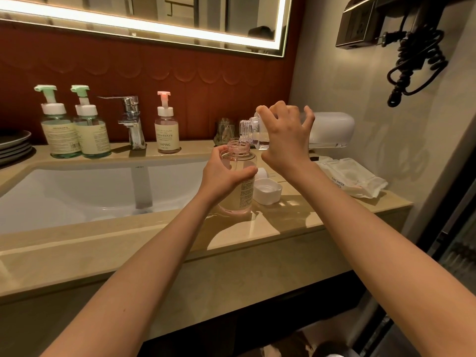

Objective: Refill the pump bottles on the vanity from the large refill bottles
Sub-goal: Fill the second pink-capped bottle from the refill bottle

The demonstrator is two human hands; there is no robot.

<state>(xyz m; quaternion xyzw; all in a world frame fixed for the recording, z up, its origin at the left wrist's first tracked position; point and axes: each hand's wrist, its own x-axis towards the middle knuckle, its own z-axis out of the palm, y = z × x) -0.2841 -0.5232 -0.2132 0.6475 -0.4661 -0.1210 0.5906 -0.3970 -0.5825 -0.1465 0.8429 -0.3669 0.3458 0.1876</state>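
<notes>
Label (246, 193) half behind gripping left hand (226, 175) on uncapped pink bottle (238, 150); tilted clear refill (332, 128), mid-body behind clasping right hand (286, 136).

faucet (132, 119) – glossy chrome | countertop (296, 222) – polished stone (beige)

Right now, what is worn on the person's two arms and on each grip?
Nothing that shows. The left forearm and the right forearm are bare down to the picture's lower edge, with no sleeve in view. The left grip and the right grip wear no glove. No ring, watch or bracelet shows on the sides facing the camera.
</notes>
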